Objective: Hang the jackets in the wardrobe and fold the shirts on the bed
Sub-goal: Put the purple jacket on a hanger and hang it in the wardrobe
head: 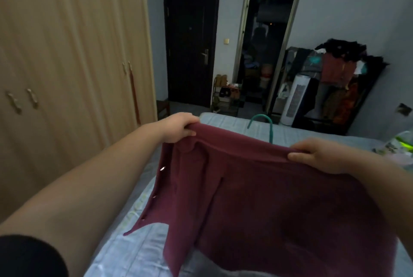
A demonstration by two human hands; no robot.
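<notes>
A maroon garment [268, 198] is being held up over the bed [225, 120], stretched between both hands. Its upper edge is being pinched by the left grip [178, 128] at one end, fingers curled over the fold, and by the right grip [317, 156] at the other, thumb laid along the hem and fingers tucked behind the cloth. Nothing else is being carried by either one.

The edge being held is running across the view from left to right, sloping slightly down toward the right grip, and the rest of the cloth is hanging from it toward the person, with its lower part draping close to the mattress. A row of buttons [162, 168] is being shown down the left side, so an opening front is being suggested; whether it is being counted as a shirt or a jacket cannot be told for sure.

A green hanger [261, 120] is lying on the bed just beyond the held edge, between the two grips. The wardrobe [67, 53] is standing to the left with its doors closed, nearer the left arm. If folding is being intended, the bed directly beneath is being offered as the surface; if hanging, the hanger is being reached most easily past the middle of the stretched edge.
</notes>
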